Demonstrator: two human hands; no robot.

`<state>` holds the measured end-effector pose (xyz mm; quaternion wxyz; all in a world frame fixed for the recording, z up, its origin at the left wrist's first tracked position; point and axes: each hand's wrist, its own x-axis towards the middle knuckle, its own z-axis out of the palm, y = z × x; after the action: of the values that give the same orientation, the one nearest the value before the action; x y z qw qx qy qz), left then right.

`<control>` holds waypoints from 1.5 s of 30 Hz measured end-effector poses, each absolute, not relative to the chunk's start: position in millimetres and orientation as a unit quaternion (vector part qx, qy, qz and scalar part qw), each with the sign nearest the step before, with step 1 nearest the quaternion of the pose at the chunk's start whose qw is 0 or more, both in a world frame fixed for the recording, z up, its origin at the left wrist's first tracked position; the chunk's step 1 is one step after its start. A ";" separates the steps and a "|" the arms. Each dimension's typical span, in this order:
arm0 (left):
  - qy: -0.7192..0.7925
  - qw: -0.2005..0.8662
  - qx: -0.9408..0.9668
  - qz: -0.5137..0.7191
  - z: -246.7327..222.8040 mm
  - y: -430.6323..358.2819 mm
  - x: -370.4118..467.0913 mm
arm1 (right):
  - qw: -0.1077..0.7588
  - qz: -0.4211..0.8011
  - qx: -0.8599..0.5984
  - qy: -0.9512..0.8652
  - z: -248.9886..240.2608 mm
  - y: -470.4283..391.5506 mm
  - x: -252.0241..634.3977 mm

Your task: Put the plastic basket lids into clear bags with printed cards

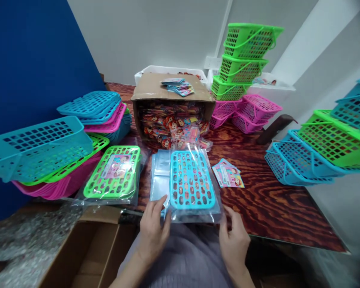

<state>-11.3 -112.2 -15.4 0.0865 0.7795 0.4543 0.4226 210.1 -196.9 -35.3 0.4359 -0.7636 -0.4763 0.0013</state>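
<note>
A blue basket [192,180] lies inside a clear plastic bag [195,218] at the table's front edge, its perforated face upward. My left hand [153,226] is closed at the bag's near left corner, thumb and forefinger on the film. At the near right corner my right hand [234,236] pinches the bag's edge. Under the bag's left side is a stack of flat clear bags [160,176]. Printed cards [228,174] lie fanned on the table to the right. On the left rests a bagged green basket [112,172] with a printed card on it.
A cardboard box [144,88] full of small printed packets stands behind the bag. Filled green baskets [243,64] are stacked above pink baskets [252,108] at the back right. Blue baskets [300,156] stand far right; nested blue baskets [48,148] lie left. An open carton [93,240] sits below.
</note>
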 end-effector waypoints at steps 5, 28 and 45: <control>0.412 0.099 0.793 0.437 -16.6 -117.2 -11.6 | 0.455 0.019 -0.755 -0.472 -34.6 -195.5 203.7; 0.376 0.033 0.828 0.413 -20.6 -92.1 -11.5 | 0.410 0.210 -0.688 -0.561 -29.6 -178.4 217.1; 0.283 0.021 0.860 0.424 8.4 -93.1 -14.6 | 0.429 0.174 -0.870 -0.172 -41.2 -86.3 370.4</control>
<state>-14.6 -93.1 8.4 0.0212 0.8600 0.2829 0.4241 370.4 -86.3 -41.2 0.4290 -0.8696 -0.1719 0.1737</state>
